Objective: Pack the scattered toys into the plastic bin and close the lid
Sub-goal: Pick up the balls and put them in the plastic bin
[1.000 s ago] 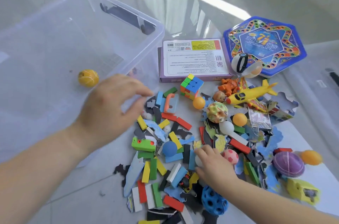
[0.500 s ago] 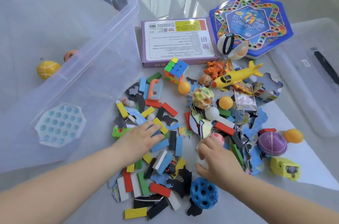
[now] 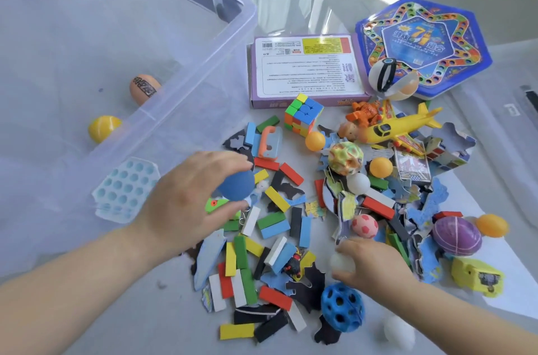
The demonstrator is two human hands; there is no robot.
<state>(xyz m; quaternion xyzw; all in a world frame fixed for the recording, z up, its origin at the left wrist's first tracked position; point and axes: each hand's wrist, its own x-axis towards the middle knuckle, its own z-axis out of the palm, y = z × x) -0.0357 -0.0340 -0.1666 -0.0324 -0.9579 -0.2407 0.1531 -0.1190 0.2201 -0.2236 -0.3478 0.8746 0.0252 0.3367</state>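
Left hand (image 3: 186,203) grips blue ball (image 3: 236,184) beside clear plastic bin (image 3: 186,110); right hand (image 3: 369,264) clutches white ball (image 3: 341,264) over toy pile.

I see the bin (image 3: 180,69) at the left, with two balls (image 3: 102,128) and a bubble tray (image 3: 125,189) inside it. To its right the toy pile (image 3: 291,223) spreads over the floor. Behind the pile lies a flat box (image 3: 305,69), and right of that a game board (image 3: 422,43) with a capsule ball (image 3: 390,78) resting on its near edge. A puzzle cube (image 3: 302,114) sits just before the box. The toy plane (image 3: 398,127) lies right of the cube. My left hand (image 3: 186,203) is over the pile's left side around a ball (image 3: 235,184); my right hand (image 3: 369,264) is at the near side on another ball (image 3: 342,263), a holed ball (image 3: 342,306) before it. The lid (image 3: 512,136) lies at the far right.
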